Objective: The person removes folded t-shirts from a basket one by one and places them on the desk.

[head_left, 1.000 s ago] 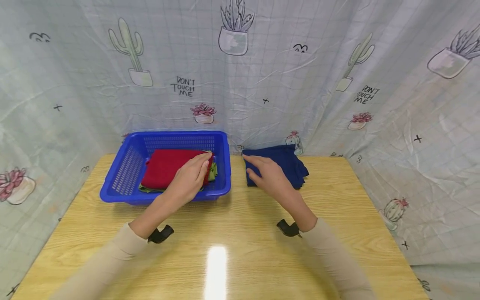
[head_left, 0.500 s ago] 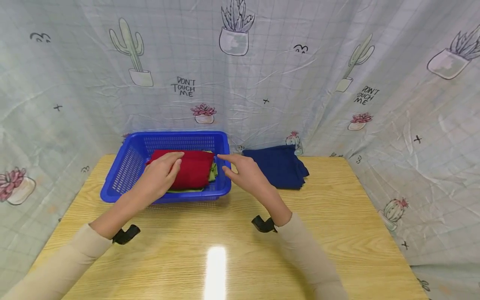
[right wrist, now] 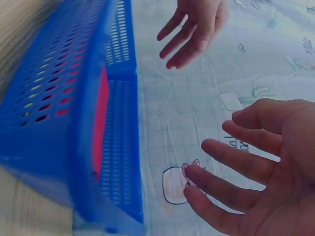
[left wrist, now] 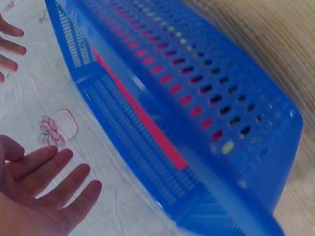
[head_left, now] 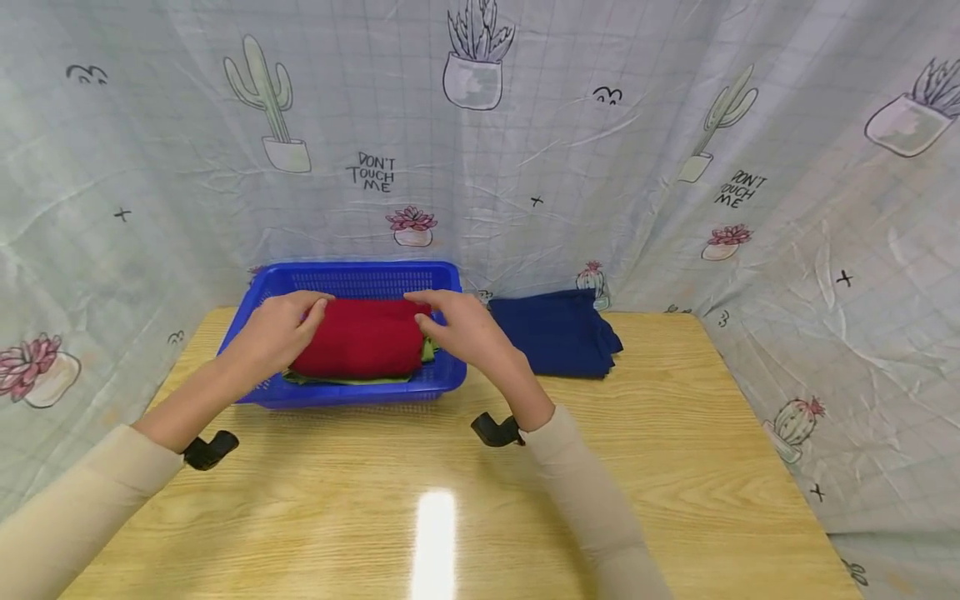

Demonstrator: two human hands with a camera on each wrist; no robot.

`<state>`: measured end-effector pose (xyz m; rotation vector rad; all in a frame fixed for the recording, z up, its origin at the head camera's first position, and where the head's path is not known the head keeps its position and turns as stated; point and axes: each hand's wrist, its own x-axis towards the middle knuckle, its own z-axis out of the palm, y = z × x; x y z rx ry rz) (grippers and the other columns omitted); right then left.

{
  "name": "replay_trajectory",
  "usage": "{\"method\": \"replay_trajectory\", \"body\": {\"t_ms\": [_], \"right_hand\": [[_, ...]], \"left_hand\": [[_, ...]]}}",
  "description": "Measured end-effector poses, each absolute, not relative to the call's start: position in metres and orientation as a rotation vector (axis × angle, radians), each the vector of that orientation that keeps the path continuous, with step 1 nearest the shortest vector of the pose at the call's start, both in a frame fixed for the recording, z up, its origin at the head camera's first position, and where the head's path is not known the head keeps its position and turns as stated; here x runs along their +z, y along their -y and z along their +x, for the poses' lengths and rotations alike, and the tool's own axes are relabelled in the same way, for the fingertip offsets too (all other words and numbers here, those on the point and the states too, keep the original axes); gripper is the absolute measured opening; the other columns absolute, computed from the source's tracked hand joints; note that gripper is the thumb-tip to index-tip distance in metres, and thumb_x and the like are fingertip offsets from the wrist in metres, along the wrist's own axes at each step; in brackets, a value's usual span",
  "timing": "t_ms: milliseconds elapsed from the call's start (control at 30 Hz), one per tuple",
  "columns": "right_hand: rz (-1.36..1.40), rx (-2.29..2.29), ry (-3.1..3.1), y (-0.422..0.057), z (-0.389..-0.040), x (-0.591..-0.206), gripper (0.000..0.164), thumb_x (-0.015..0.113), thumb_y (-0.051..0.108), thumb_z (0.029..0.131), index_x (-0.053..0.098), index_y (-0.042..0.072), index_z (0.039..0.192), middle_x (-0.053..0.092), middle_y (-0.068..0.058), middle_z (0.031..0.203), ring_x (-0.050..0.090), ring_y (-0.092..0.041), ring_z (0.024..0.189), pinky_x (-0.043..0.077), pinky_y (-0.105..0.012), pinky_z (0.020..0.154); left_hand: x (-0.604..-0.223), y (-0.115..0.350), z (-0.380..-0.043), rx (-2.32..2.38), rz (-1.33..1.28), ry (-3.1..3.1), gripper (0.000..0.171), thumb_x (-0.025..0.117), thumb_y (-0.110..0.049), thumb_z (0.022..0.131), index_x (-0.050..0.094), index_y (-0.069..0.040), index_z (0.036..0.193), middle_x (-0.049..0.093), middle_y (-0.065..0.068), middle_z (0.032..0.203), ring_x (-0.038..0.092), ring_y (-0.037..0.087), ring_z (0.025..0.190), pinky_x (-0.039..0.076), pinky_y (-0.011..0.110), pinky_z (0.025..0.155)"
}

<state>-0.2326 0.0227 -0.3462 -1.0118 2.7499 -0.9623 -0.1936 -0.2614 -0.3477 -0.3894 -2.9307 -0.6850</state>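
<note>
Hovering: left hand, right hand, fingers loosely parted, gripping nothing; red cloth below fingers, already in basket; blue cloth, right of fingers, outside.

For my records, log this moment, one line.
left hand: empty; right hand: empty; red cloth: in blue plastic basket; navy cloth: on wooden table

A cactus-print curtain hangs behind a wooden table.

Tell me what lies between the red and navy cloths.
In the head view: green cloth, the basket's right rim and some table, with the right hand above.
</note>
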Motion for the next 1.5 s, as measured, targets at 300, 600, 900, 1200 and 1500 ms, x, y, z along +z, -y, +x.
{"method": "replay_trajectory", "body": {"t_ms": [300,600,900,1200,1500], "right_hand": [[-0.937,-0.998,-2.643,-0.008,-0.251,-0.339,0.042,0.055,0.025,0.107,0.055,0.02,0.148,0.064,-0.005,0.139,0.067,-0.019,0.104,0.046,-0.026,0.067],[-0.667,-0.884,-2.554,0.014,-0.28,-0.338,0.049,0.055,0.035,0.106,0.051,0.016,0.151,0.056,-0.007,0.147,0.059,-0.022,0.125,0.055,-0.036,0.091],[-0.24,-0.925,-2.319,0.034,-0.303,-0.352,0.066,0.055,0.035,0.105,0.031,0.009,0.16,0.038,-0.012,0.159,0.059,-0.036,0.125,0.058,-0.042,0.089],[-0.054,-1.13,-2.113,0.043,-0.32,-0.377,0.064,0.058,0.029,0.104,0.032,0.008,0.159,0.042,-0.021,0.153,0.056,-0.043,0.128,0.052,-0.049,0.101],[0.032,-1.321,-2.029,0.049,-0.322,-0.388,0.042,0.059,0.015,0.1,0.053,-0.001,0.139,0.051,-0.017,0.14,0.055,-0.032,0.124,0.054,-0.047,0.097]], "left_hand": [[-0.339,0.287,-0.224,-0.942,-0.439,2.984,0.044,0.035,-0.023,0.112,0.068,0.003,0.124,0.072,0.022,0.099,0.069,0.033,0.084,0.053,0.027,0.065],[-0.333,0.311,-0.256,-1.326,-0.377,3.085,0.05,0.031,-0.025,0.113,0.057,0.012,0.133,0.068,0.026,0.122,0.069,0.031,0.108,0.059,0.038,0.085],[-0.345,0.331,-0.278,-1.455,-0.235,3.079,0.052,0.032,-0.029,0.112,0.052,0.011,0.14,0.069,0.02,0.123,0.068,0.009,0.096,0.058,0.035,0.08],[-0.364,0.343,-0.291,-1.77,0.007,3.225,0.055,0.034,-0.027,0.113,0.022,-0.001,0.16,0.022,0.035,0.159,0.04,0.053,0.136,0.052,0.055,0.098],[-0.388,0.347,-0.289,-2.183,0.296,3.103,0.059,0.056,-0.017,0.106,0.029,-0.006,0.157,0.034,0.024,0.142,0.045,0.045,0.123,0.056,0.053,0.09]]}}
